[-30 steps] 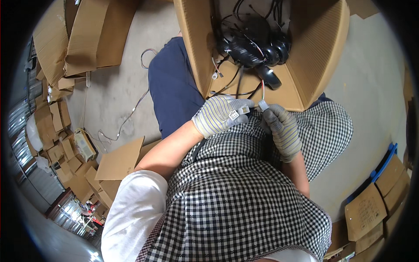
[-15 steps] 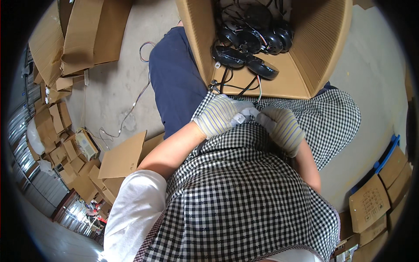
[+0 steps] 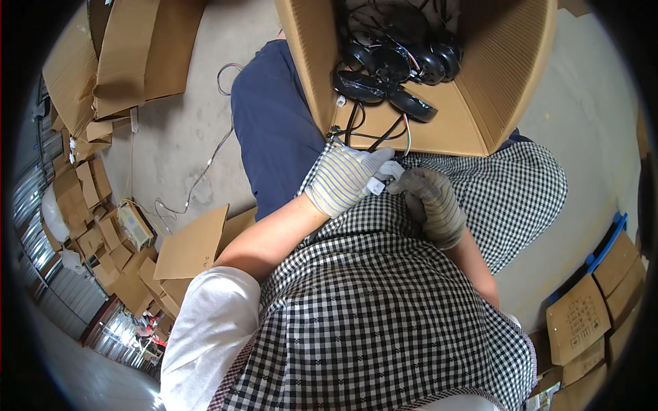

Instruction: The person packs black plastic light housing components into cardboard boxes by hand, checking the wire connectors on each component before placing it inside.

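Both hands wear grey-striped work gloves and meet over my checkered apron. My left hand (image 3: 346, 177) is closed round a small white plug connector (image 3: 375, 185), which sticks out past its fingertips. Against it, my right hand (image 3: 432, 205) pinches a crumpled whitish strip (image 3: 391, 170) that spans the gap between the hands; its material is unclear. Black cables (image 3: 352, 123) run from the box toward my left hand, and their ends are hidden there. Several glossy black rounded parts with wires (image 3: 413, 106) lie inside the open cardboard box (image 3: 473, 133) just beyond my hands.
The box lies on its side between my legs, its opening toward me. A thin cable (image 3: 205, 170) trails over the concrete floor at left. Flattened cartons (image 3: 140, 55) stand at far left, more boxes (image 3: 89, 212) pile up below, and cartons (image 3: 579, 318) lean at right.
My right hand has turned and shifted slightly left and down, its fingers now pinching the whitish strip closer to the left hand. The left hand has barely moved.
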Motion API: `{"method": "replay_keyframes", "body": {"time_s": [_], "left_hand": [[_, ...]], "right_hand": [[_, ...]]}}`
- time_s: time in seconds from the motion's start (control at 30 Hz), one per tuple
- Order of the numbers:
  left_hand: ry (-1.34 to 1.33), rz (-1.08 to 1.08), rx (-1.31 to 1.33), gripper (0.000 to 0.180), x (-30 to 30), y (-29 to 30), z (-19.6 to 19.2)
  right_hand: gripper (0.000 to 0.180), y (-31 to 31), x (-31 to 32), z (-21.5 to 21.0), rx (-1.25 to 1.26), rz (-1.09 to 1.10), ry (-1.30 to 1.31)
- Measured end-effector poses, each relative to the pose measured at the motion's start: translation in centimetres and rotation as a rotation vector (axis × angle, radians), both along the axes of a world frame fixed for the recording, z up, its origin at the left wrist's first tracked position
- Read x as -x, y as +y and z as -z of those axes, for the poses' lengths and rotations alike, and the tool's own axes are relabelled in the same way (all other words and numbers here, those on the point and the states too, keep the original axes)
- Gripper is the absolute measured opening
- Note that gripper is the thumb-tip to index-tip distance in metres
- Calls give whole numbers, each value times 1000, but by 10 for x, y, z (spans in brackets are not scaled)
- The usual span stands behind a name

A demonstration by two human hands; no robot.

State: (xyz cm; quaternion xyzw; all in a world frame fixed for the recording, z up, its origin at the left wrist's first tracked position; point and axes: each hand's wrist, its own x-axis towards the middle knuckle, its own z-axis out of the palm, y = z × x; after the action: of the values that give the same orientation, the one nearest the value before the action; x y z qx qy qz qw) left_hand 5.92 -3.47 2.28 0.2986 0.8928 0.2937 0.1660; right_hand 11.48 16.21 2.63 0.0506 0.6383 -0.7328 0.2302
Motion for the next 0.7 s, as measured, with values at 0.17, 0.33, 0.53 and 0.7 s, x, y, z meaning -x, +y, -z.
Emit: {"method": "replay_keyframes", "body": {"time_s": [0.17,0.33,0.53,0.7], "left_hand": [[-359,-50,-224,37,-2,-1,-2],[-262,186,-5,26,-8,-11,13],[-707,208,-73,50,-2,-11,9],[-685,137,-103,57,-8,-17,15]], "right_hand": [[20,14,6,16,255,-150,-269],[20,21,16,24,204,-337,-375],[25,12,4,61,16,-455,395],[22,11,19,51,34,-510,392]]}}
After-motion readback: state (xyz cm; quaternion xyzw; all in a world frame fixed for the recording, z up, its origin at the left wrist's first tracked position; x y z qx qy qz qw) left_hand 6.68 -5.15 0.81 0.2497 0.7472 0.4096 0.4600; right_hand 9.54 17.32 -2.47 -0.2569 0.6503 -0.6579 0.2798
